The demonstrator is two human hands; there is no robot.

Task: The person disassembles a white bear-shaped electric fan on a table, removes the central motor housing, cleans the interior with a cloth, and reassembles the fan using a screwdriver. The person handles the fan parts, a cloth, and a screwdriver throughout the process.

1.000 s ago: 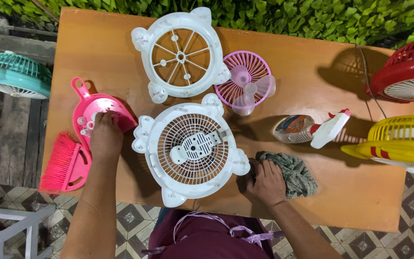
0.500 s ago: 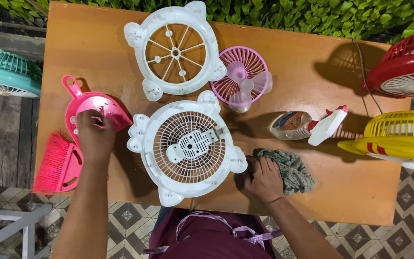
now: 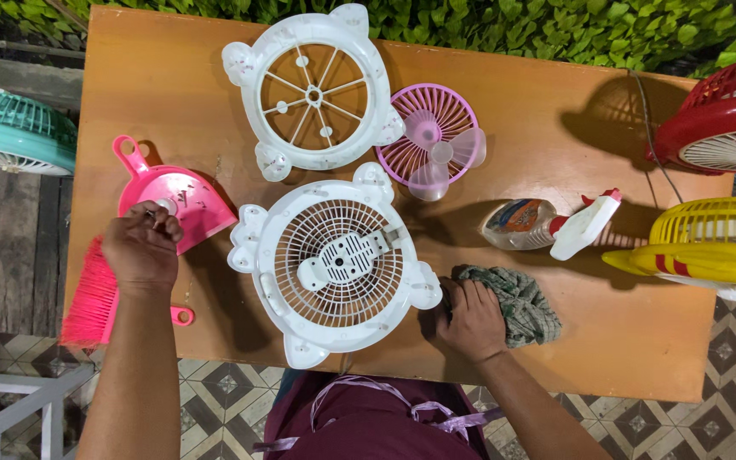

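Observation:
My left hand (image 3: pixel 141 249) hovers over the near left edge of a pink dustpan (image 3: pixel 187 203), fingers curled together at a small pale piece lying in the pan. Whether the fingers pinch anything is hidden. A pink brush (image 3: pixel 94 298) lies under that wrist at the table's left edge. My right hand (image 3: pixel 471 322) grips a grey-green cloth (image 3: pixel 521 302) pressed on the wooden table (image 3: pixel 606 341). Between my hands lies a white round fan housing (image 3: pixel 336 260) with a grille, touching neither hand.
A white spoked fan guard (image 3: pixel 313 87) and a pink fan grille with blades (image 3: pixel 434 140) lie further back. A spray bottle (image 3: pixel 547 223) lies right of centre. Yellow fan (image 3: pixel 709 243), red fan (image 3: pixel 730 119) at right; teal fan (image 3: pixel 12 136) at left.
My left hand has drawn back a little from the middle of the dustpan toward its near left edge. My right hand stays on the cloth.

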